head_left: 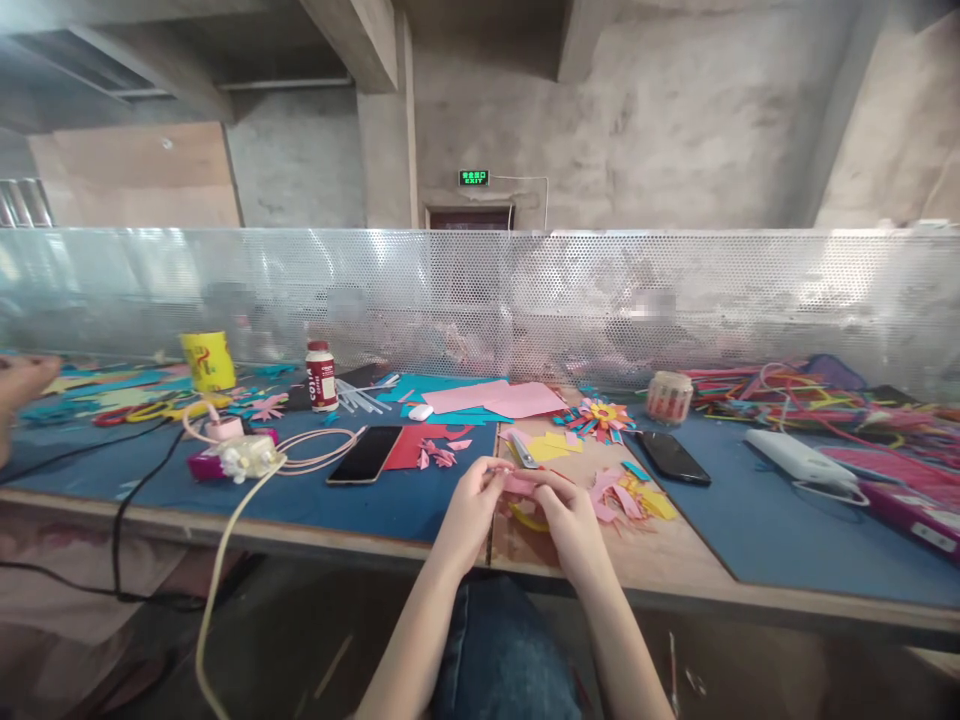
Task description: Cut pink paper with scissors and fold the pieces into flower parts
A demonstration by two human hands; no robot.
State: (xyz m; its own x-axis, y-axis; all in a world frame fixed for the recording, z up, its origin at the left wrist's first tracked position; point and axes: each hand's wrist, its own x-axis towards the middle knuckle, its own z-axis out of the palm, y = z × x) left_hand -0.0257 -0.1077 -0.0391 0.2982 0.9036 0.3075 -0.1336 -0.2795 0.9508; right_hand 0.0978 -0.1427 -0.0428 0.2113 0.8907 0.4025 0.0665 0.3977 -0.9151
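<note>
Between my two hands, over the front of the table, is a small piece of pink paper (519, 484). My left hand (480, 492) pinches its left end and my right hand (556, 498) grips the right end. Just beyond the fingers a pair of scissors shows its metal blades (523, 450), and a yellow handle (529, 517) lies partly hidden beneath my hands. Pink and yellow paper scraps (630, 497) lie beside my right hand. Cut pink pieces (444, 453) rest on red paper (403, 448) beyond my left hand.
Phones lie at left (366, 455) and right (673, 457). A power strip (244, 457) with cables, a bottle (321, 377) and a yellow can (208, 361) stand left. A perforated metal screen (360, 300) closes the back. Another person's hand (26, 385) is at far left.
</note>
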